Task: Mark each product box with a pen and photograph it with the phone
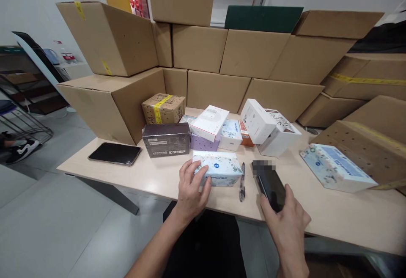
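Observation:
A floral pale-blue tissue pack lies near the front edge of the desk. My left hand grips its left end, with fingers over the top and the thumb at the front face. To the right, my right hand holds the near end of a black smartphone, thumb on one edge and fingers on the other. The phone's far end is blurred out by pixels and appears to lie at the desk surface. Between the pack and the phone is a dark pen.
Behind stand a dark brown box, a taped carton, a white box on a purple one, and more white boxes. Another phone lies left, another tissue pack right. Stacked cardboard boxes wall the back.

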### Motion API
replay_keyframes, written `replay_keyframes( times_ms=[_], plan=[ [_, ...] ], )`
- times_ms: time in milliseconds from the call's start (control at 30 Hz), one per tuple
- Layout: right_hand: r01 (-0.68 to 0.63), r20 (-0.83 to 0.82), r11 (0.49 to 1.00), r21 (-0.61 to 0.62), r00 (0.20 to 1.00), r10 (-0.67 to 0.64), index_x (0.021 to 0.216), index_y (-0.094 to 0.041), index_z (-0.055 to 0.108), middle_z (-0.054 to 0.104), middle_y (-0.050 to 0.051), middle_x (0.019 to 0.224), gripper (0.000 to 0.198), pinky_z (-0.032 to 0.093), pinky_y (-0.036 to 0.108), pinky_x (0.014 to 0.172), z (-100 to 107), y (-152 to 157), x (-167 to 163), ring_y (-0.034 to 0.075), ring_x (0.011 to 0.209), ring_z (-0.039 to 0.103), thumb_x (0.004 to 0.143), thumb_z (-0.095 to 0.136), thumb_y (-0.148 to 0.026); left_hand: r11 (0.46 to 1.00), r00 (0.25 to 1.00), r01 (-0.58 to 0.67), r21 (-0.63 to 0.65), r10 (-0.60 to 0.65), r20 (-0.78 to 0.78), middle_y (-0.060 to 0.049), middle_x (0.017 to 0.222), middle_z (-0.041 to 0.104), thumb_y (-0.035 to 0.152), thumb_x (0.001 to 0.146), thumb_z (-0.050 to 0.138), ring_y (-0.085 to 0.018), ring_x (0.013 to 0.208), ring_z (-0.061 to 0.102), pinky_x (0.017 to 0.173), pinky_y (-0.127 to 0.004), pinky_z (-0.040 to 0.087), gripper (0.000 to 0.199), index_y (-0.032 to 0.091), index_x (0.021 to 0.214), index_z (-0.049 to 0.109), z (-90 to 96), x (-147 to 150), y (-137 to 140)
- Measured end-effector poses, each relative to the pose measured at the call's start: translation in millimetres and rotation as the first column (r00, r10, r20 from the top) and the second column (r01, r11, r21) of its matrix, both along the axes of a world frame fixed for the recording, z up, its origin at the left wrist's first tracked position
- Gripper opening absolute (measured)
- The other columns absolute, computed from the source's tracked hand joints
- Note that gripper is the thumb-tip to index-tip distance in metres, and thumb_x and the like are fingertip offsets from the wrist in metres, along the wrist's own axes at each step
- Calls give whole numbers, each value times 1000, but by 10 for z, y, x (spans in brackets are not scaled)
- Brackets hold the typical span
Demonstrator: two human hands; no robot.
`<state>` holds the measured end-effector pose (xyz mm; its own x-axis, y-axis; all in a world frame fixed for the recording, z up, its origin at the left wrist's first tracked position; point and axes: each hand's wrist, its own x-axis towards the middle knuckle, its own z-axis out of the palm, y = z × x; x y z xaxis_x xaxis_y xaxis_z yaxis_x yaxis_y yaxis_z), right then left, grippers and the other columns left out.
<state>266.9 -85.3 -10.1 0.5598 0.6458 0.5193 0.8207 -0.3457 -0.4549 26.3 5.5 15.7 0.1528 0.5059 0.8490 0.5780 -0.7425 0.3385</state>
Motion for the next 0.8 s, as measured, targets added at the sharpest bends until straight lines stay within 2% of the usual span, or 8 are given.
replay_keyframes(
  times_ms=[67, 200, 400, 533, 800],
  plan=[
    [-72, -51, 992, 107, 996, 77, 146, -8, 43, 59, 25, 122, 86, 37, 63, 99, 76, -37, -117, 41, 115, 53, 84, 50, -68, 1000, 1000, -11, 5, 11, 0, -14, 125, 55, 10, 85, 62, -29, 122, 50, 102, -53, 48, 41, 19, 125, 56, -4, 14, 9],
    [-164, -128, 963, 215, 973, 194, 150, -18, 36, 52, 21, 138, 81, 41, 58, 98, 284, -68, -511, 39, 125, 47, 84, 62, -56, 1000, 1000, -14, 2, 14, 4, -14, 124, 55, 10, 85, 63, -29, 121, 50, 102, -52, 48, 42, 19, 126, 55, -10, 28, 19],
    [-369, -3, 879, 302, 922, 388, 152, -21, 31, 51, 19, 138, 77, 44, 56, 98, 381, 74, -981, 34, 126, 48, 87, 65, -44, 999, 999, 32, -30, -32, 2, -15, 129, 52, 14, 86, 60, -30, 124, 48, 104, -53, 46, 57, 19, 140, 45, 34, -7, 1],
    [-413, 92, 850, 327, 909, 406, 152, -19, 30, 52, 21, 136, 78, 44, 56, 98, 359, 162, -1112, 34, 125, 49, 87, 67, -40, 997, 998, 57, -48, -57, 2, -16, 133, 50, 15, 87, 58, -30, 128, 46, 106, -54, 44, 61, 20, 145, 40, 37, -32, -7],
    [-412, 131, 851, 326, 911, 390, 151, -17, 32, 53, 23, 134, 76, 44, 58, 96, 363, 204, -1128, 35, 122, 51, 87, 66, -41, 994, 997, 72, -79, -73, -8, -15, 135, 47, 17, 87, 58, -31, 129, 44, 107, -56, 43, 60, 23, 145, 42, 15, -36, -11]
  ],
)
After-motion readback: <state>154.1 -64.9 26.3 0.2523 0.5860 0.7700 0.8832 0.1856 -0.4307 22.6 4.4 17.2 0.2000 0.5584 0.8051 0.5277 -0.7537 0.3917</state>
